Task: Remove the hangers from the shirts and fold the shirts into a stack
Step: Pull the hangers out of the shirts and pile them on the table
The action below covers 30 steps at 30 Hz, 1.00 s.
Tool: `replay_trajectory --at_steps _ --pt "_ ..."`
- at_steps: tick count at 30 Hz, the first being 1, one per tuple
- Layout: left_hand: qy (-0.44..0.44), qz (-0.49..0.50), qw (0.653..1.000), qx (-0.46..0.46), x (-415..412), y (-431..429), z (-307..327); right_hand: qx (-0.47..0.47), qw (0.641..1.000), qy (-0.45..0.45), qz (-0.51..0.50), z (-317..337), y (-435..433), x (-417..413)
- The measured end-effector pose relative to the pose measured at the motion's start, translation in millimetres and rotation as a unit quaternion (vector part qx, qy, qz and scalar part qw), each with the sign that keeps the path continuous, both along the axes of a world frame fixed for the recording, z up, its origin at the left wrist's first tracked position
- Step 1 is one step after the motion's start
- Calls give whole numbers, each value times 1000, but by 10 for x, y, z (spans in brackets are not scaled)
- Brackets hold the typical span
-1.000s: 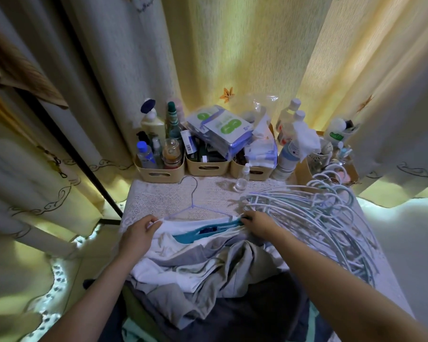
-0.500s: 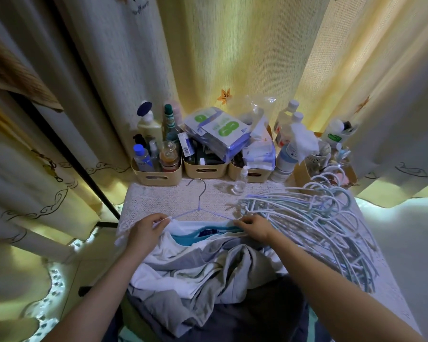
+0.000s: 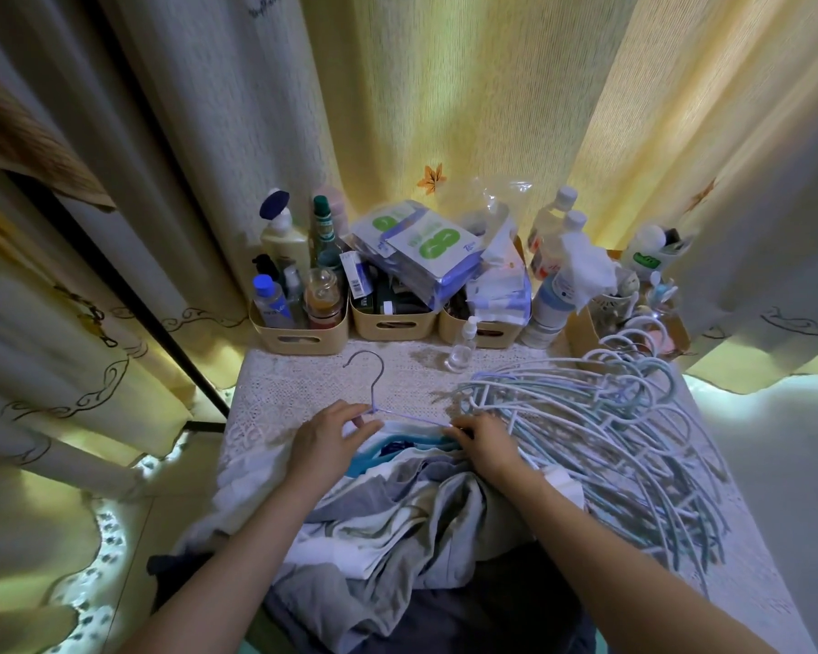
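Wire hanger (image 3: 412, 418), lilac: lies flat on the lace-covered table (image 3: 279, 394), hook pointing away from me, long axis left to right, arms tucked inside the white shirt (image 3: 412, 434) atop the clothes heap. My left hand (image 3: 327, 441) pinches its neck, nearest the hook. My right hand (image 3: 482, 441) clutches the shirt's shoulder at the hanger's right end. Pile of stripped hangers (image 3: 610, 441) just beside, to the right.

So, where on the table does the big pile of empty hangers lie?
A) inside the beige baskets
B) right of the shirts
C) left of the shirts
B: the pile of empty hangers covers the right side of the table, beside the right hand, with the shirts to its left.
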<state>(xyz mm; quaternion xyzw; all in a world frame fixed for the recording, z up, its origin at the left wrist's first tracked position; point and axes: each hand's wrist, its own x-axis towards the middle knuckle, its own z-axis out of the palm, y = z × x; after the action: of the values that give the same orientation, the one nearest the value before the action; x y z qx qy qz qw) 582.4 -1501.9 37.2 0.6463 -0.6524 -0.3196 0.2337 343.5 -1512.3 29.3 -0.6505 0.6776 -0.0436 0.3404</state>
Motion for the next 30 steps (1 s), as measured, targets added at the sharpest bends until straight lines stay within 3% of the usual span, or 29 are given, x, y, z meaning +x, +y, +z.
replay_trajectory --at_steps 3,7,13,16,22,30 --pt "4 19 1000 -13 -81 -52 15 27 999 -16 -8 17 -18 -31" --pt "11 31 999 -11 42 -112 53 71 988 -68 -115 19 -53 -109" --pt "-13 6 1000 22 110 -95 82 59 992 -25 -110 24 -69 -52" --pt "-33 22 999 13 62 -69 92 76 996 -6 -54 96 -77 -101" --pt "-40 43 998 -4 -74 -39 137 67 993 -66 -67 154 -15 -74" --pt "-89 28 996 -18 -81 55 182 26 998 -29 -55 137 34 5"
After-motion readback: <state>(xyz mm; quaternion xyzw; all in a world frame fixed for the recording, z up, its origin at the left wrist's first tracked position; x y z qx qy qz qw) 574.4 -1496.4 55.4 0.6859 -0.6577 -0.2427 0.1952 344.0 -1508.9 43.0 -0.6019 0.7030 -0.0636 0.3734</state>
